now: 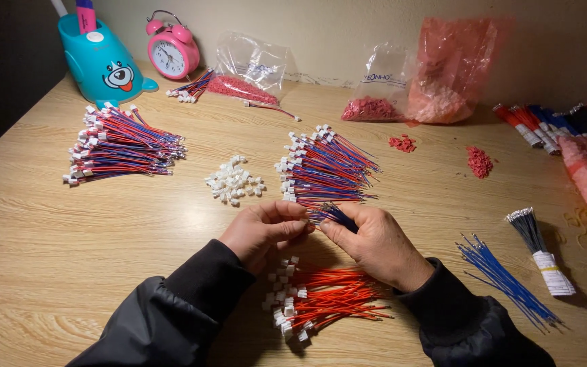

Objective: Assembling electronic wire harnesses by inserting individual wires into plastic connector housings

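Warm yellow light, bright in the middle and dark at the corners.

The light falls from above onto the wooden table (69, 224), so the wood looks golden. The far left corner is almost black. Small dark shadows lie under the two hands and beside the bundle of black wires (537, 241). The clear plastic bags (253, 64) shine a little. Everything looks sharp, and the table edges bend slightly.

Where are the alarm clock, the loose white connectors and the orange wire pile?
pink alarm clock (170, 56), head view, on its dial.
loose white connectors (234, 180), head view, heap's middle.
orange wire pile (331, 299), head view, on the wires.
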